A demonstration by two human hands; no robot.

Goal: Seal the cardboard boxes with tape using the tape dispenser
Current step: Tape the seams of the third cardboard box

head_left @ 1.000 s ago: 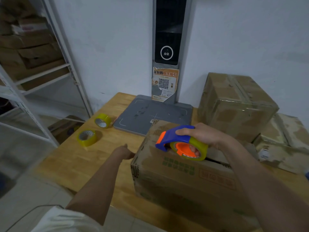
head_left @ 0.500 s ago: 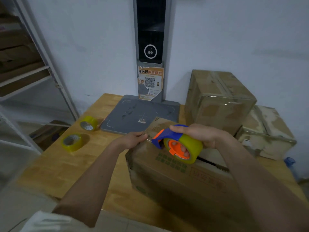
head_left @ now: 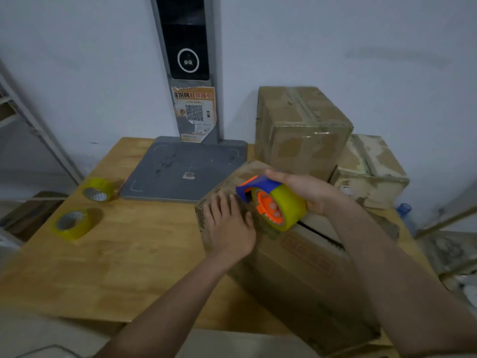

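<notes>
A long cardboard box lies on the wooden table, its top seam showing a dark gap behind the roll. My right hand grips a blue and orange tape dispenser loaded with a yellowish roll, held over the box's near-left end. My left hand lies flat with straight fingers on the box's left top corner, just left of the dispenser.
Two taped boxes stand at the back right, a tall one and a lower one. Two spare tape rolls lie at the table's left. A grey scanner base with a post stands against the wall. Metal shelving is at far left.
My left hand rose from the table beside the box and now presses flat on the box's left end. The dispenser stayed over the box in my right hand; the camera shifted.
</notes>
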